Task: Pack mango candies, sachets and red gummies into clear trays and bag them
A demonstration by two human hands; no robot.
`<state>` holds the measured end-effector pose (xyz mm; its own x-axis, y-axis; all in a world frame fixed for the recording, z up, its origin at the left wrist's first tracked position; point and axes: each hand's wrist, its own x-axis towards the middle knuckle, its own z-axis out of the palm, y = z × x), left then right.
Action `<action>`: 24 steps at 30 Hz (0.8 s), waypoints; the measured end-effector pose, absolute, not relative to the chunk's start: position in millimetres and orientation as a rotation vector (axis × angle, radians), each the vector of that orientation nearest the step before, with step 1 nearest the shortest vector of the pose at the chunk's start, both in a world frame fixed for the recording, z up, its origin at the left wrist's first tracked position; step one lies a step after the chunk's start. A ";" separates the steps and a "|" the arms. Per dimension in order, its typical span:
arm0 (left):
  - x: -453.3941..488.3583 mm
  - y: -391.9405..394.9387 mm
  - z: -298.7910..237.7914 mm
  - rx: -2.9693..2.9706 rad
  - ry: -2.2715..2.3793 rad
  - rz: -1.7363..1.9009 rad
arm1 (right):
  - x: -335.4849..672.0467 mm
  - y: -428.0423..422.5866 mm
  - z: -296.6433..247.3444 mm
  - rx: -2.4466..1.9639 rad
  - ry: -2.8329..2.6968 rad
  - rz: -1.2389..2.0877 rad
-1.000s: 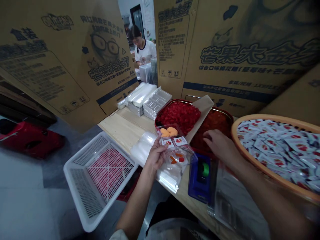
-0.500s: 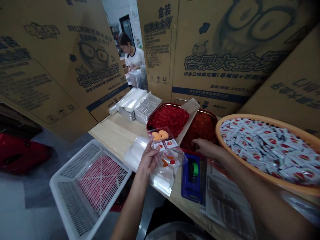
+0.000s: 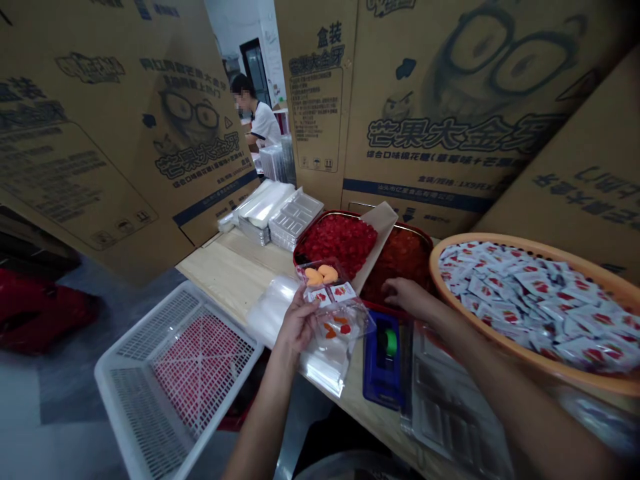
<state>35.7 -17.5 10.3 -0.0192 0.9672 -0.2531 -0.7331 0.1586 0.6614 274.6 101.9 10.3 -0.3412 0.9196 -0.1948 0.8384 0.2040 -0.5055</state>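
Observation:
My left hand (image 3: 299, 323) grips a clear plastic tray (image 3: 357, 319) by its left edge. In the tray lie orange candies (image 3: 321, 275), two white sachets (image 3: 331, 294) with red prints, and a few small orange and red gummies (image 3: 338, 328). My right hand (image 3: 407, 297) reaches into the right half of a red tray, among dark orange-red gummies (image 3: 407, 257). Its fingers are curled, and the tips are hidden, so what they hold does not show. Bright red gummies (image 3: 340, 243) fill the left half, behind a pale divider (image 3: 377, 240).
An orange basket (image 3: 437, 257) of sachets stands right. A blue tape dispenser (image 3: 381, 373) and clear trays (image 3: 445, 400) lie near the front edge. Plastic bags (image 3: 273, 310) and stacked trays (image 3: 295, 217) are left. A white crate (image 3: 120, 360) stands lower left; cardboard boxes (image 3: 320, 100) surround the table.
Both hands stay almost in place, the left still with the clear tray. The view has shifted slightly. In the background the person has turned and leaned to the left.

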 end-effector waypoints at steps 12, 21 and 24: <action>33.3 -23.3 20.1 0.398 0.715 1.379 | 254.5 44.2 81.5 -1.192 -2.267 1.040; 46.5 -47.9 47.9 0.459 0.670 1.308 | 248.7 -14.2 109.2 -1.224 -2.299 0.906; 55.2 -54.4 51.5 0.466 0.672 1.299 | 254.5 -30.4 112.6 -1.200 -2.227 0.916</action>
